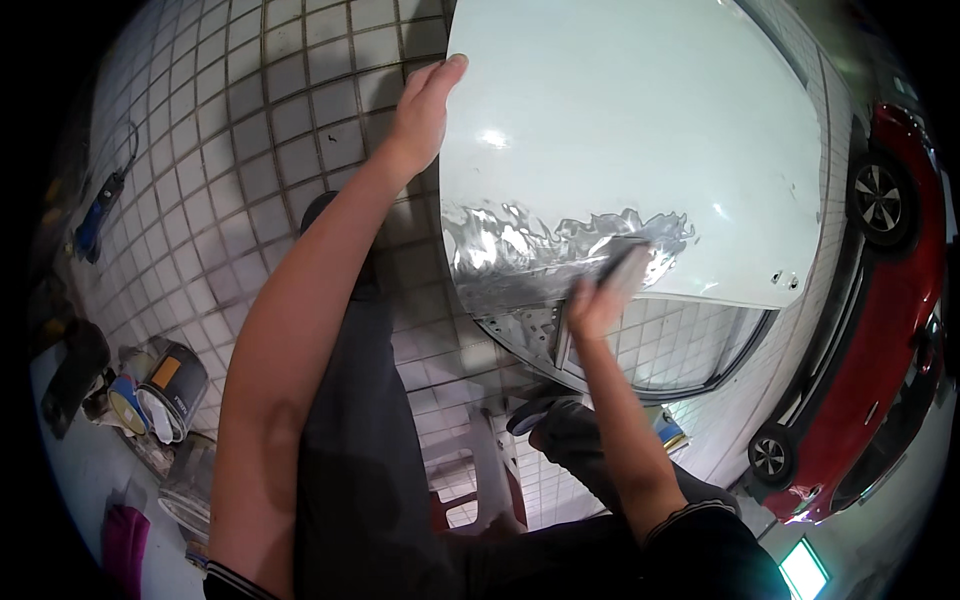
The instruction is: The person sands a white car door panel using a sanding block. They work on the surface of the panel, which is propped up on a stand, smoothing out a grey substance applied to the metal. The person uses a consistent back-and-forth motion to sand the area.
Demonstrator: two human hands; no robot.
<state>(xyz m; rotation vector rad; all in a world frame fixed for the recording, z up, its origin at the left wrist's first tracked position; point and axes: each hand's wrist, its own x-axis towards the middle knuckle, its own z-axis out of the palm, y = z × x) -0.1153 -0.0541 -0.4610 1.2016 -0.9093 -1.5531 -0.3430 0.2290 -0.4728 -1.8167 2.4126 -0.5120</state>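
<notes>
A white car door panel [640, 110] stands in front of me, with a patch of bare, sanded metal [520, 260] along its lower part. My left hand [425, 110] rests flat on the panel's left edge, fingers apart. My right hand [598, 298] grips a dark sanding block [625, 265] pressed against the bare metal patch; it is blurred. The door's window frame [660, 370] hangs below the patch.
Paint cans [165, 385] stand on the tiled floor at lower left, with a blue tool [92, 225] farther left. A red car [880, 330] is parked at the right. A stand [490, 470] supports the door between my dark-trousered legs.
</notes>
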